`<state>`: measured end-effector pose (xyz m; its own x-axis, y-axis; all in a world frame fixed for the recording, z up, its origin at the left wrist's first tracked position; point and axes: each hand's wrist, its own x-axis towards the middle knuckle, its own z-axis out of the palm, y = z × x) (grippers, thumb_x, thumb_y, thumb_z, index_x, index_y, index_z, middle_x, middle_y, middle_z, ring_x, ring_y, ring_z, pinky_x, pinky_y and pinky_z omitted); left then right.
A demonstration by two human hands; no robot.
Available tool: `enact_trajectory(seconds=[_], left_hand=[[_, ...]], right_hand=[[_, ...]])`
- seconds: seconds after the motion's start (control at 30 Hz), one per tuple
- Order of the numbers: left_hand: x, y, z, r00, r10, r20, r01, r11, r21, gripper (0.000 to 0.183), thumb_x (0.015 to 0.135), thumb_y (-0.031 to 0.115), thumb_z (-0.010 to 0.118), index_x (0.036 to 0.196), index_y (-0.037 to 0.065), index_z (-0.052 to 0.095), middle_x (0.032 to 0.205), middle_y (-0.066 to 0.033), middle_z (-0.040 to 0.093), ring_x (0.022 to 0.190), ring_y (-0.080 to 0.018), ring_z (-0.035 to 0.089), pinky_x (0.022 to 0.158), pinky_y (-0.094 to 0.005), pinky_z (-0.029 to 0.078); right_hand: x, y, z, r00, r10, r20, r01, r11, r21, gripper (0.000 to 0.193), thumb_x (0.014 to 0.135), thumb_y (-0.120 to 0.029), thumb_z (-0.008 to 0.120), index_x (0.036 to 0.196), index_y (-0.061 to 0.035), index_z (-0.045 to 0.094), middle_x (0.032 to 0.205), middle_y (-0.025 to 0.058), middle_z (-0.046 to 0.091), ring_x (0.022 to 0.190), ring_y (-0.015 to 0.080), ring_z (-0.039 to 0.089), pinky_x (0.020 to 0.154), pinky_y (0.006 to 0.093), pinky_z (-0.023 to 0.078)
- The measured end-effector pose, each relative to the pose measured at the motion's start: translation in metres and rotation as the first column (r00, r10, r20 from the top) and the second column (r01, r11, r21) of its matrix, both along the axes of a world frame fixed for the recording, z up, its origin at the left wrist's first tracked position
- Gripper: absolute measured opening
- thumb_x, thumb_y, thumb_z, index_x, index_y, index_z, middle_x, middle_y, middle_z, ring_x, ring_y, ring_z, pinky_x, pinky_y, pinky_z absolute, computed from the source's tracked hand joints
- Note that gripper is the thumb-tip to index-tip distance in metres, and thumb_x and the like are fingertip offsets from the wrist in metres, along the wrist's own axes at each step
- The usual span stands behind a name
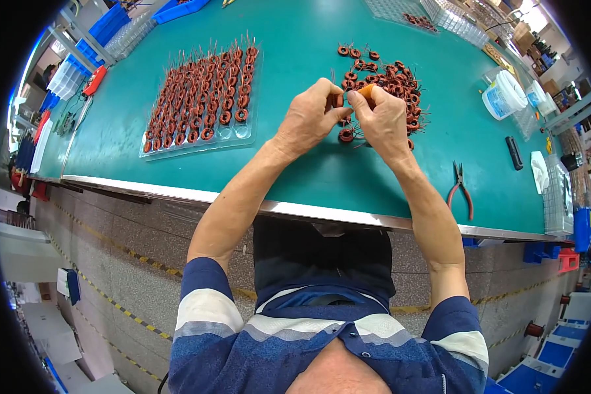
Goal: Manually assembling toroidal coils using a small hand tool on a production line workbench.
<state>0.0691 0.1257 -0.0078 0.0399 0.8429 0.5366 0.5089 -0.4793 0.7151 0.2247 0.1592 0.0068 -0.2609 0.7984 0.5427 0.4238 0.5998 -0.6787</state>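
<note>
Over the green table my left hand pinches a copper-wound ring coil between thumb and fingers, its thin wire leads pointing up. My right hand meets it from the other side, closed on a small orange piece whose kind I cannot make out. The two thumbs almost touch. Behind and beside my right hand lies a loose pile of ring coils. To the left, a clear plastic tray bears rows of upright coils with their leads up.
Red-handled pliers lie near the right front edge, with a black bar-shaped thing beyond them. A white tub stands at the right. Clear trays are stacked at the far right. A red tool sits far left.
</note>
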Motion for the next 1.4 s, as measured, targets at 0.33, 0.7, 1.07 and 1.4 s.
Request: enact_trajectory(seconds=[0.33,0.7,1.07,1.4], left_hand=[[-0.002,-0.004,0.008,0.602,-0.329,0.728,0.5,0.865,-0.023,0.021,0.097,0.016,0.053,0.108,-0.001,0.047,0.088,-0.0088,0.059,0.078,-0.0149,0.061,0.068,-0.0281,0.053],[0.0,0.002,0.004,0.653,-0.217,0.726,0.491,0.851,-0.187,0.021,0.098,0.015,0.046,0.11,-0.002,0.048,0.083,-0.0071,0.057,0.068,-0.0121,0.055,0.06,-0.0258,0.048],[-0.004,0.001,-0.001,0.784,-0.136,0.606,0.318,0.926,-0.203,0.016,0.097,0.014,0.048,0.103,-0.001,0.051,0.075,-0.0055,0.056,0.061,-0.0112,0.053,0.055,-0.0253,0.045],[0.007,0.019,-0.028,0.84,0.003,0.542,0.088,0.986,-0.143,0.023,0.094,0.018,0.05,0.105,-0.002,0.05,0.075,-0.0084,0.063,0.057,-0.0125,0.059,0.055,-0.0283,0.049]], right_hand=[[0.002,0.003,0.014,0.906,0.135,-0.4,-0.277,0.905,-0.324,0.029,0.089,-0.029,0.066,0.086,-0.0008,0.067,0.058,-0.0016,0.055,0.05,0.0052,0.047,0.048,0.0207,0.037],[-0.001,0.01,-0.001,0.832,0.169,-0.529,-0.362,0.888,-0.284,0.035,0.083,-0.029,0.073,0.103,-0.0004,0.068,0.09,0.0064,0.067,0.081,0.0127,0.061,0.075,0.0264,0.048],[-0.013,0.0,0.003,0.924,0.125,-0.36,-0.201,0.963,-0.18,0.027,0.087,-0.018,0.07,0.106,-0.0003,0.065,0.079,0.0049,0.068,0.067,0.0081,0.061,0.059,0.0223,0.047],[-0.034,0.011,0.051,0.953,0.176,-0.247,-0.207,0.973,-0.105,0.016,0.09,-0.01,0.061,0.1,0.0013,0.066,0.078,0.0044,0.066,0.066,0.0071,0.058,0.059,0.021,0.046]])
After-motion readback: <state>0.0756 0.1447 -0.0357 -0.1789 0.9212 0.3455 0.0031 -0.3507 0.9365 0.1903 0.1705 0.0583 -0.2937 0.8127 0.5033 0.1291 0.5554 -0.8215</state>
